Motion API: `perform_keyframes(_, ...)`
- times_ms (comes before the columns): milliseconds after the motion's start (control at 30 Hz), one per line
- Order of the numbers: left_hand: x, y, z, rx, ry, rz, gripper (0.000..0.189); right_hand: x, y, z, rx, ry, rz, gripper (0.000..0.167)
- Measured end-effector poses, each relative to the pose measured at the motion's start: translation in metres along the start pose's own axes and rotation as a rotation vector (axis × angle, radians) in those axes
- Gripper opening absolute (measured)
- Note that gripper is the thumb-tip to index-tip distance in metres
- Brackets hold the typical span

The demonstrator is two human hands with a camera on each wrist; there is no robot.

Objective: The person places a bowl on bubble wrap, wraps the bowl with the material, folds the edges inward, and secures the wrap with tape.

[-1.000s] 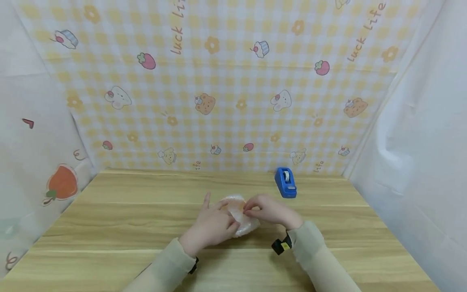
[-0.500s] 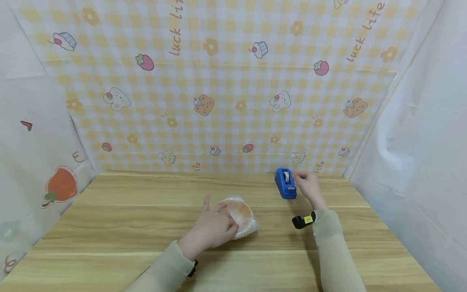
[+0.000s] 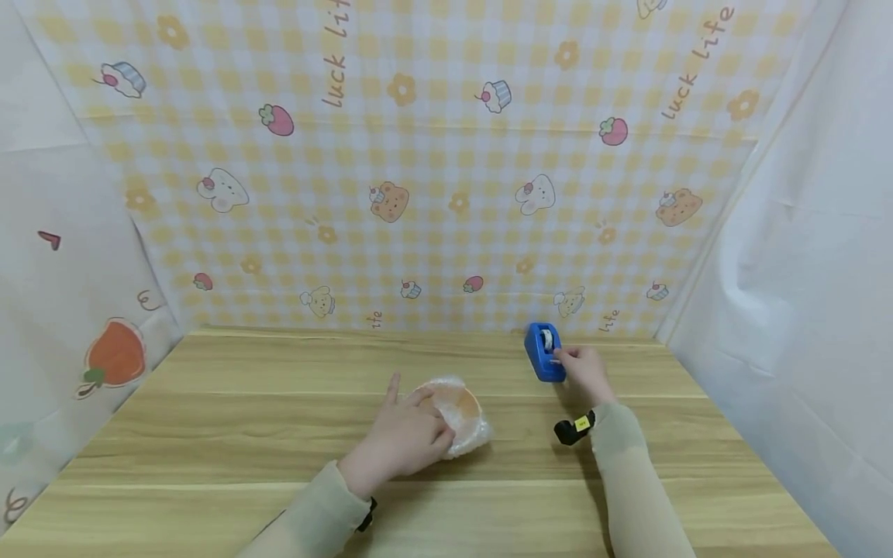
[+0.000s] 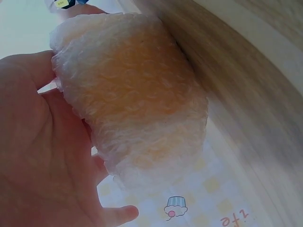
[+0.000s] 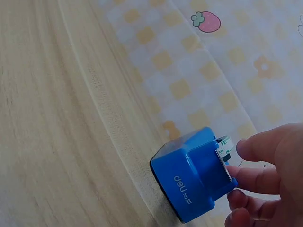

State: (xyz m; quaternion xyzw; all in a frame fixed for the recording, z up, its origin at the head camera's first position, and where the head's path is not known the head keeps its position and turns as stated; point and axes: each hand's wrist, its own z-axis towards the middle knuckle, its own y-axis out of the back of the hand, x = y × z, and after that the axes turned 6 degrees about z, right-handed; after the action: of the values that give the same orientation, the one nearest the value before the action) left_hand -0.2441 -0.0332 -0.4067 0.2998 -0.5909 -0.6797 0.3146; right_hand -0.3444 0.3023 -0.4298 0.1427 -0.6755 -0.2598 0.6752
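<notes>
A round, pale orange thing wrapped in bubble wrap (image 3: pixel 469 425) lies on the wooden table; its exact kind is hidden. My left hand (image 3: pixel 405 435) presses on its near left side with fingers spread, the little finger standing away from it. In the left wrist view the bubble wrap (image 4: pixel 137 90) fills the middle, with the palm beside it. At the back right, my right hand (image 3: pixel 584 372) reaches to a blue tape dispenser (image 3: pixel 544 353). The right wrist view shows thumb and index finger parted beside the dispenser's toothed cutter, near the roll of tape (image 5: pixel 225 146).
The wooden table (image 3: pixel 244 403) ends at a yellow checked cloth (image 3: pixel 453 155) hanging behind it. White cloths hang at the left and right sides. A black wrist camera (image 3: pixel 574 428) sits at the right sleeve.
My right hand has left the bubble wrap and gone right to the tape dispenser, then slightly lower, toward its cutter. The wrap's top flap has lifted open somewhat. My left hand stays put.
</notes>
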Motion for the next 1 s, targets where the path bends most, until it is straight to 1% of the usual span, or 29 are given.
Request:
perform_keyframes(233,0.0002,-0.0016,-0.0002,0.007,0.005,-0.004,0.035,0.0004,-0.002,0.0015,-0.013,-0.032,0.023,0.038)
perform_keyframes(367,-0.0002,-0.0008,0.0,0.005,0.008,-0.003,0.035,0.0006,-0.0034,0.0025,-0.024,-0.038,0.076,0.036)
perform_keyframes(467,-0.0006,-0.0002,0.0002,0.007,0.012,-0.002,0.035,-0.0006,-0.0049,0.0037,-0.022,-0.071,0.167,0.033)
perform_keyframes(533,-0.0009,-0.0001,0.0003,0.007,0.012,0.003,0.035,-0.0014,-0.0057,0.0045,-0.018,-0.11,0.262,0.03)
perform_keyframes(667,-0.001,-0.0006,0.0007,0.002,0.009,0.013,0.036,-0.002,-0.0074,0.0046,-0.011,-0.215,0.478,0.028)
perform_keyframes(733,-0.001,-0.0008,0.0011,0.001,0.011,0.015,0.036,-0.0017,-0.0075,0.0039,-0.004,-0.253,0.545,0.027)
perform_keyframes(867,-0.0015,-0.0003,0.0013,0.005,0.016,0.016,0.036,-0.0004,-0.0064,0.0031,0.005,-0.289,0.601,0.026)
perform_keyframes(1000,-0.0021,0.0004,0.0015,0.01,0.021,0.029,0.036,0.0019,-0.0057,0.0024,0.018,-0.298,0.61,0.029)
